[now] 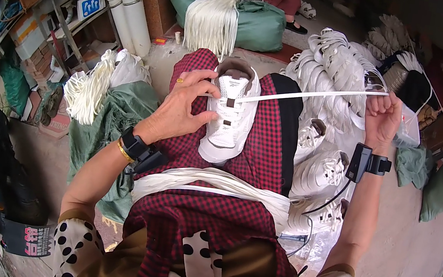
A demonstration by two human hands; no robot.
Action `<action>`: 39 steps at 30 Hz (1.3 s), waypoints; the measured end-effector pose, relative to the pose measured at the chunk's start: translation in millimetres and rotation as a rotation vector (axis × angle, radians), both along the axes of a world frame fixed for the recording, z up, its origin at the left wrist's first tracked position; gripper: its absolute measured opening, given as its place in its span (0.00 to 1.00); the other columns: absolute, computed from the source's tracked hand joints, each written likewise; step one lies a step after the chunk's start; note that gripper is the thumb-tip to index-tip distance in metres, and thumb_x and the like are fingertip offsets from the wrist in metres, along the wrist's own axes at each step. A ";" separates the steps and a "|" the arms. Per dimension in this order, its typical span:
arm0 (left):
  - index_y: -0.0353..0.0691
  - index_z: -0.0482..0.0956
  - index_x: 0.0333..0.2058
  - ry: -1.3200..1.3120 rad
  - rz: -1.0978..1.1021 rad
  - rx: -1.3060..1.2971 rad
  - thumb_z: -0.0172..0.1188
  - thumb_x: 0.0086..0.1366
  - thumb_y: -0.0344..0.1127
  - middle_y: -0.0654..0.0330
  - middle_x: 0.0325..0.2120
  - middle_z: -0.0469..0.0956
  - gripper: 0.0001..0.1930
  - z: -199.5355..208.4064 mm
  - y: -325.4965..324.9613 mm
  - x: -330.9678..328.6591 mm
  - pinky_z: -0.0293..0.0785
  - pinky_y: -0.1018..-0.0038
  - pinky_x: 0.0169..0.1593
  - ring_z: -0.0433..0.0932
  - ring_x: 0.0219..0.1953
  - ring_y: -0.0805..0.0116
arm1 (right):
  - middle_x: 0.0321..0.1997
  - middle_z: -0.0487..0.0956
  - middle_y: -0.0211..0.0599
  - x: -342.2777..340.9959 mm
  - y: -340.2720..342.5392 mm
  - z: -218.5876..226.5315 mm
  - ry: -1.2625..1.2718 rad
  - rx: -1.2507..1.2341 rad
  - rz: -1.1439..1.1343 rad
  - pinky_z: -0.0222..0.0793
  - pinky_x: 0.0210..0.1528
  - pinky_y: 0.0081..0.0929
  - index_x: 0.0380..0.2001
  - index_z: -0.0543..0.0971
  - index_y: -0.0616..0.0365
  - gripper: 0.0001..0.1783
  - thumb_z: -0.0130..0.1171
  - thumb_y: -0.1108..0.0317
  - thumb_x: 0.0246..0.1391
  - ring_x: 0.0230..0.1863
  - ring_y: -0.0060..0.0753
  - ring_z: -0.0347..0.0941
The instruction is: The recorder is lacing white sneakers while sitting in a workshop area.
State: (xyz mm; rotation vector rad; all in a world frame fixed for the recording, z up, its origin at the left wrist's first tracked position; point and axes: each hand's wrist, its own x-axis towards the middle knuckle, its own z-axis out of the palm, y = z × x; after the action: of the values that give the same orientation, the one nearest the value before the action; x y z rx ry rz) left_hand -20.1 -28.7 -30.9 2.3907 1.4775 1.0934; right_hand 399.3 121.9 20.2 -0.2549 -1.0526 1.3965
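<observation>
Before me, a white shoe (230,115) sits on a checked lap (266,151), apparently steadied by the left hand (179,103), thumb and fingers apart at nine o'clock, while the right hand (383,119), fingers clamped on its lace (315,96), holds that out toward three, presumably for tension.

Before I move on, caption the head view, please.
Left hand touches a white sneaker on red-and-black checked fabric; right hand holds its flat white lace outstretched.
</observation>
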 end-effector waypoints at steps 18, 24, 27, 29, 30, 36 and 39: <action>0.38 0.73 0.46 -0.172 -0.012 -0.140 0.63 0.58 0.22 0.56 0.46 0.72 0.17 -2.6 8.0 -14.1 0.77 0.67 0.42 0.77 0.38 0.63 | 0.37 0.79 0.48 -168.0 -73.2 -27.0 -1.370 0.914 -0.203 0.70 0.48 0.42 0.42 0.71 0.62 0.16 0.63 0.71 0.52 0.46 0.52 0.74; 0.36 0.79 0.40 0.139 -0.088 0.155 0.60 0.64 0.29 0.53 0.31 0.75 0.07 -5.7 16.8 -47.3 0.76 0.65 0.36 0.78 0.34 0.50 | 0.32 0.78 0.49 -170.4 -69.0 -32.0 -1.408 0.971 -0.201 0.71 0.34 0.46 0.35 0.73 0.62 0.07 0.57 0.70 0.59 0.32 0.56 0.76; 0.36 0.80 0.40 0.282 -0.055 0.200 0.60 0.64 0.29 0.53 0.31 0.76 0.07 -8.4 17.5 -62.4 0.76 0.63 0.34 0.78 0.32 0.50 | 0.30 0.78 0.46 -160.0 -66.6 -28.2 -1.475 1.113 -0.260 0.71 0.32 0.45 0.32 0.74 0.61 0.06 0.56 0.70 0.59 0.30 0.52 0.76; 0.35 0.80 0.40 0.294 -0.045 0.219 0.61 0.64 0.28 0.52 0.31 0.75 0.07 -11.0 16.1 -73.5 0.76 0.62 0.34 0.78 0.31 0.49 | 0.30 0.78 0.44 -149.2 -63.9 -21.3 -1.525 1.141 -0.294 0.71 0.30 0.44 0.32 0.74 0.61 0.06 0.56 0.70 0.59 0.30 0.51 0.76; 0.35 0.80 0.41 0.258 -0.013 0.254 0.61 0.63 0.28 0.52 0.30 0.75 0.08 -12.3 12.6 -81.1 0.76 0.61 0.34 0.78 0.30 0.48 | 0.29 0.78 0.44 -141.1 -61.2 -18.0 -1.572 1.151 -0.325 0.71 0.30 0.43 0.32 0.74 0.61 0.05 0.57 0.70 0.59 0.29 0.50 0.76; 0.37 0.81 0.41 0.262 0.303 0.208 0.60 0.64 0.27 0.50 0.31 0.75 0.07 8.6 -32.1 -151.1 0.74 0.58 0.35 0.78 0.32 0.45 | 0.29 0.78 0.47 -51.7 -49.7 7.7 -1.749 1.019 -0.598 0.71 0.32 0.44 0.33 0.75 0.60 0.05 0.57 0.70 0.58 0.31 0.53 0.77; 0.37 0.80 0.41 0.276 0.462 0.194 0.60 0.65 0.28 0.50 0.30 0.74 0.07 28.8 -62.4 -192.9 0.72 0.60 0.35 0.77 0.32 0.46 | 0.29 0.77 0.51 8.0 -46.2 22.8 -1.753 0.920 -0.793 0.68 0.32 0.48 0.33 0.74 0.60 0.05 0.55 0.70 0.59 0.32 0.59 0.76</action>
State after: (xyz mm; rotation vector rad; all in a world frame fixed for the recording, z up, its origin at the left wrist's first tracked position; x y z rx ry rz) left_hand -212.9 -91.0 -2.2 2.4732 2.1938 1.0579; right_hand 407.4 75.7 43.1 -1.1187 -2.4204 -0.4589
